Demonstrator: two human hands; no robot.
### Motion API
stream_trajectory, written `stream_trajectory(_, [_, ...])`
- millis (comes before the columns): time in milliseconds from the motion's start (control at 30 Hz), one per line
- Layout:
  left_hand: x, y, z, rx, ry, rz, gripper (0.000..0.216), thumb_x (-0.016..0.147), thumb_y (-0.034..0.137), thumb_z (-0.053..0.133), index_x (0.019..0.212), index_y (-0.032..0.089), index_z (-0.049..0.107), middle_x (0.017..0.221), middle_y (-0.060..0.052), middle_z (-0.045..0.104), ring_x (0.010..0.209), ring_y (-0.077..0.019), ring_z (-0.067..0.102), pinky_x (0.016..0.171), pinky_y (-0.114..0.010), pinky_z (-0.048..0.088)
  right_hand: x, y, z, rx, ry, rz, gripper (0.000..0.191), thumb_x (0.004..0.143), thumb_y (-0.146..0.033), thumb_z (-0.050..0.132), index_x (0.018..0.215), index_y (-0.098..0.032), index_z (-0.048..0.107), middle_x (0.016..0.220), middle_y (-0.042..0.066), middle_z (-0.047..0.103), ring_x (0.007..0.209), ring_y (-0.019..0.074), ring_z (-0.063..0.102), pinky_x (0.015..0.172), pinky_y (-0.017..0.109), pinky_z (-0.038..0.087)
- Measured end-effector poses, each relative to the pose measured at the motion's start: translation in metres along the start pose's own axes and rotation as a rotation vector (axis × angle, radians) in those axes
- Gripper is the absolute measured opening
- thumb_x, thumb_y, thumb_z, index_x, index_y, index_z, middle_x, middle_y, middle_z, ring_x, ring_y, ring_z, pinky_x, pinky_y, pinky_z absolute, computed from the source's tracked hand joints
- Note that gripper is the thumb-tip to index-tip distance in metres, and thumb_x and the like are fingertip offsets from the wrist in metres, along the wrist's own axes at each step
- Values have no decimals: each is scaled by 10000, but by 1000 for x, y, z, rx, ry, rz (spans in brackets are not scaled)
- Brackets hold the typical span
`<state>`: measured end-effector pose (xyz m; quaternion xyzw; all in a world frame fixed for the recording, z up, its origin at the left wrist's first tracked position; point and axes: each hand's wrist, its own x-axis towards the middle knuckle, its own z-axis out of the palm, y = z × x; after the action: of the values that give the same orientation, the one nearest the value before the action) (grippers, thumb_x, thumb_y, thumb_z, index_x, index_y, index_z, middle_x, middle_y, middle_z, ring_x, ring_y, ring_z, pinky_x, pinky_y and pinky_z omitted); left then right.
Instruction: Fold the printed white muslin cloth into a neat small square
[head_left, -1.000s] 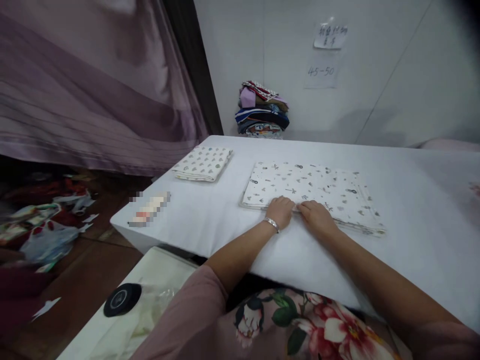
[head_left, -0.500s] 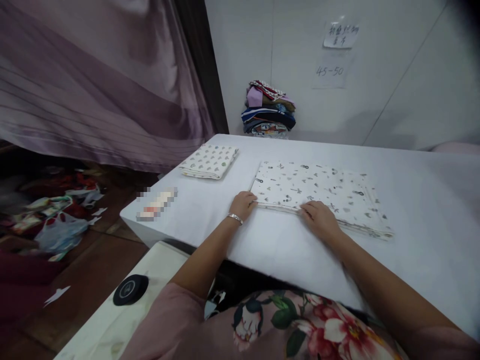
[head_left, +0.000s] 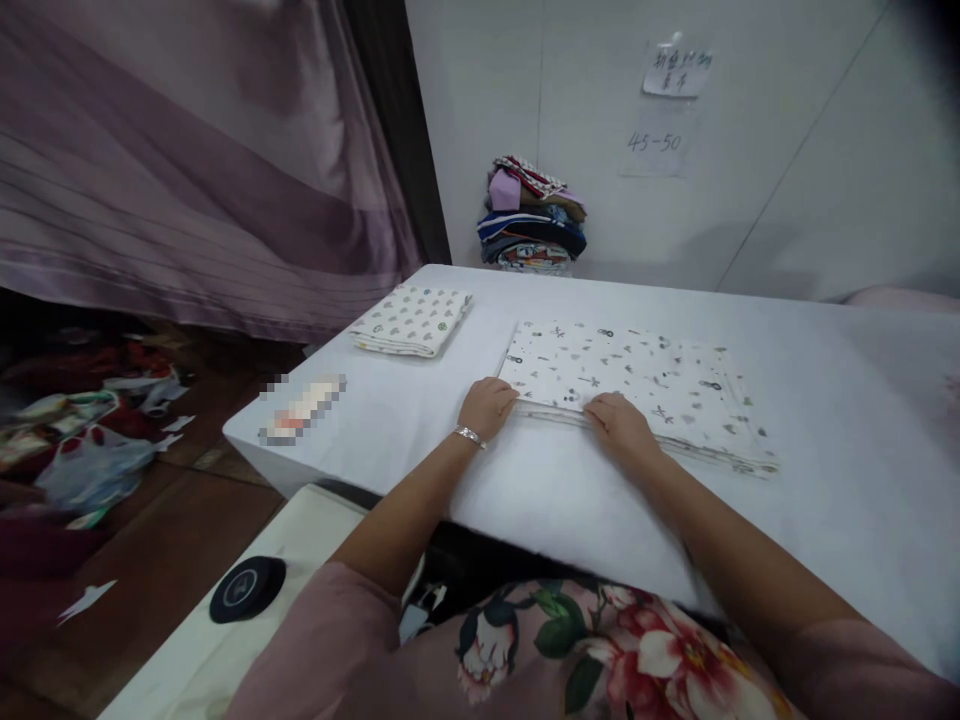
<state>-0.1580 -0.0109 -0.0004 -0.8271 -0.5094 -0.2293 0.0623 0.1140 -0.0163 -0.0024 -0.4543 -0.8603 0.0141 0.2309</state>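
Observation:
A white cloth (head_left: 622, 375) with small grey and green prints lies folded in layers on the white table. At its near left corner my left hand (head_left: 486, 408), a silver bracelet on the wrist, is closed on the edge. My right hand (head_left: 616, 420) pinches the same near edge farther right. Between my hands the top layer is raised slightly off the layers under it. To the left rests a second, smaller folded cloth (head_left: 412, 320) with rows of leaf-like prints, apart from both hands.
A blurred-out item (head_left: 304, 408) lies near the table's left corner. Stacked folded fabrics (head_left: 532, 220) stand against the wall at the back. Below left, a black round object (head_left: 247, 588) sits on a cream surface. Plastic bags (head_left: 97, 465) lie on the floor.
The top layer's near edge has come up a little between my hands. My right hand has shifted slightly left. The whole view has moved a little.

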Motion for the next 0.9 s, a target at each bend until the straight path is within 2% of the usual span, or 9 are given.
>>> stream_trajectory(200, [-10,-5,-2,16,-77,75,188,866,193,487,909,229,667,930,-33,653,907,-184,537,773,-336,405,-7,1,4,-97,19,-114,302,937,-253,376,945,-170,666,952,93,627,841,205,509,740,312,385])
stream_trajectory(400, [-11,-11,-3,9,-125,68,177,847,249,537,982,198,639,1019,-58,632,967,-199,521,800,-340,426,-9,0,5,-90,5,-112,276,919,-269,417,1000,-163,659,988,103,619,879,213,523,768,320,409])
stream_trajectory(633, [-10,-22,-9,45,-191,47,213,862,212,484,1024,221,622,1053,-61,619,992,-212,519,809,-356,437,-10,5,1,-13,-47,-64,298,896,-211,402,1070,-175,640,1042,96,614,935,222,523,799,340,438])
stream_trajectory(900, [-4,-20,-18,100,-259,67,270,839,142,457,1046,226,611,1056,-63,616,947,-205,544,764,-339,423,-11,12,3,-47,-80,-107,374,858,-121,350,1117,-151,617,1069,114,607,945,232,518,812,367,448])
